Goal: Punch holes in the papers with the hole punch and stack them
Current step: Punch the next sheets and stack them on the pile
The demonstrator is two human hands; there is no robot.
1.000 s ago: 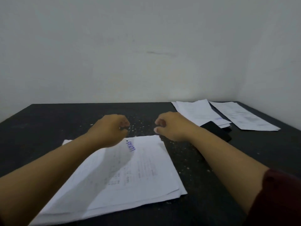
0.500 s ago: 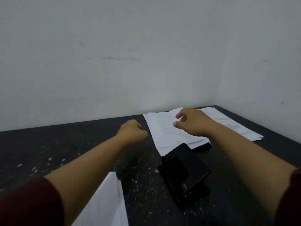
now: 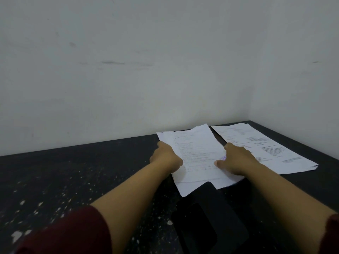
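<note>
A pile of printed white papers (image 3: 196,153) lies at the back of the black table (image 3: 73,176). My left hand (image 3: 166,158) is curled round the left edge of its top sheet. Lying on the sheet's right side, my right hand (image 3: 236,160) has its thumb and index finger stretched out over the paper. The black hole punch (image 3: 207,217) sits on the table nearer to me, between my forearms, and its far end overlaps the pile's near corner. Neither hand touches the punch.
A second pile of printed papers (image 3: 266,149) lies to the right, near the table's back right corner. White paper dots (image 3: 62,195) are scattered over the left part of the table. Pale walls close the back and right sides.
The view has swung right, away from the near-left stack. Both hands have reached forward from above the table onto the back pile; the left now grips its edge, the right rests on it.
</note>
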